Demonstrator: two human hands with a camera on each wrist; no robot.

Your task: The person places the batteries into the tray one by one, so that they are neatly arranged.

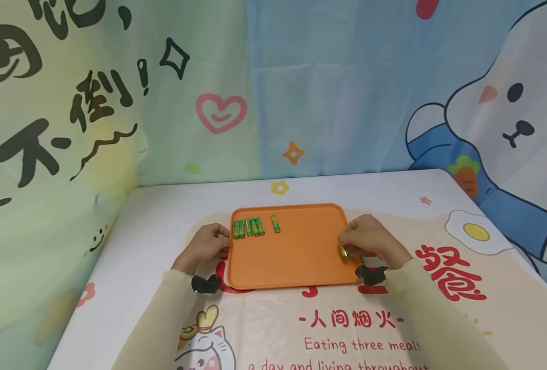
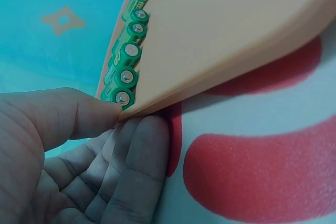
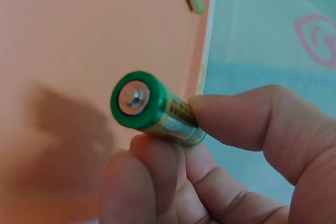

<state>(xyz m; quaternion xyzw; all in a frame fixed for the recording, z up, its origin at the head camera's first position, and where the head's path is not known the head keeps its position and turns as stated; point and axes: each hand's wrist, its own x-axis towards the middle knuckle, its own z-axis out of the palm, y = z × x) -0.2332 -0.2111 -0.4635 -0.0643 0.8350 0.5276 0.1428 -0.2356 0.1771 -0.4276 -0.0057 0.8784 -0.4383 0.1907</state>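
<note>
An orange tray (image 1: 296, 257) lies on the table, with a row of several green batteries (image 1: 249, 227) near its far left corner. One more battery (image 1: 275, 224) lies a little to the right of that row. My left hand (image 1: 208, 241) grips the tray's left edge; in the left wrist view its thumb (image 2: 79, 114) is on the rim beside the row, fingers underneath. Over the tray's right side, my right hand (image 1: 365, 237) pinches a green and gold battery (image 3: 157, 108) between thumb and fingers. Its button end faces the camera in the right wrist view.
The table (image 1: 162, 205) has a printed cover with red characters and a fried egg picture. A small bit of green (image 1: 362, 260) shows just below the right hand. Behind the table hangs a printed curtain (image 1: 338, 103). Both wrists wear black bands.
</note>
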